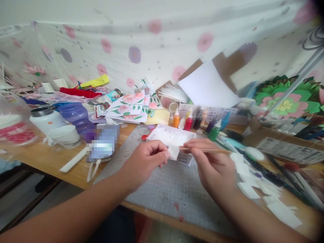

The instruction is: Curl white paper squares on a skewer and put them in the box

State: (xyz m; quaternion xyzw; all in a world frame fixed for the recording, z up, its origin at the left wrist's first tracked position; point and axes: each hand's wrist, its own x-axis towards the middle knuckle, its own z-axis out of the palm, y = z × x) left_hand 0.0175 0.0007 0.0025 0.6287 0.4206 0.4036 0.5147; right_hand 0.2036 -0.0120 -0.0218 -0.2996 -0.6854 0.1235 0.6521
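My left hand [149, 158] pinches a small white paper piece [173, 152] between thumb and fingers. Closed on a thin wooden stick [220, 151], my right hand [211, 162] points its tip at that paper's right side; whether the two touch I cannot tell. Just behind both hands sits a shallow white box [191, 135] with white pieces inside. A slip with handwriting [184, 158] shows beneath the hands. All of this is above a worn grey cutting mat [162, 194].
Behind the box stand several paint bottles, among them an orange bottle [176, 119] and a green bottle [214, 132]. White paper scraps [283, 209] lie at right by a cardboard box [286, 145]. A pixelated device [102, 143] and a white cup [63, 135] are at left.
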